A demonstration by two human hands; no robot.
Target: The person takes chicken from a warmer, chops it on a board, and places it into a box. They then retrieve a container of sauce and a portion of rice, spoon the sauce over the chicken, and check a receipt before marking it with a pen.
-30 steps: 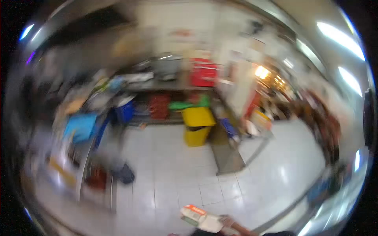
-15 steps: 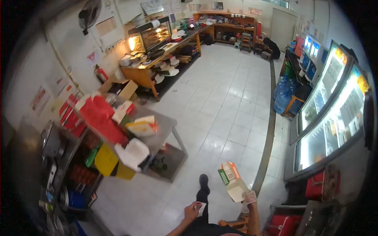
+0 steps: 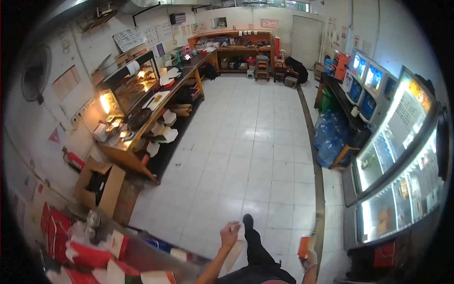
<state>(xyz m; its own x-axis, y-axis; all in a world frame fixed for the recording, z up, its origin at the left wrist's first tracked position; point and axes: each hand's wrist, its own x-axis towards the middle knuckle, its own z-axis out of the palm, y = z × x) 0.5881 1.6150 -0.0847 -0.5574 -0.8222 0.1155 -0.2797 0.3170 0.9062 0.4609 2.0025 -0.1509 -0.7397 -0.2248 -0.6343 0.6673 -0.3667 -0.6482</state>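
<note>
Low in the head view, my bare left hand (image 3: 230,233) is closed, its fingers pinching a thin white sheet (image 3: 232,256) that hangs down in front of my dark trousers. To the right, my right hand (image 3: 309,261) wears a clear plastic glove. It grips an open cardboard food carton (image 3: 305,247) with orange and green printing, seen nearly edge-on and blurred. My dark shoe (image 3: 248,220) is planted forward on the white tiled floor between the two hands.
A metal table (image 3: 127,246) with red and white packaging stands at lower left. Beyond are an open cardboard box (image 3: 106,187) and a long counter (image 3: 151,120) with a lit food warmer (image 3: 139,78). Lit glass-door fridges (image 3: 392,146), large water bottles (image 3: 327,146) and a crouching person (image 3: 297,70) are on the right.
My view has moved forward along the room, and the metal table has slid to the lower left. The carton has lowered and turned edge-on. My left hand has risen slightly, with the white sheet hanging longer.
</note>
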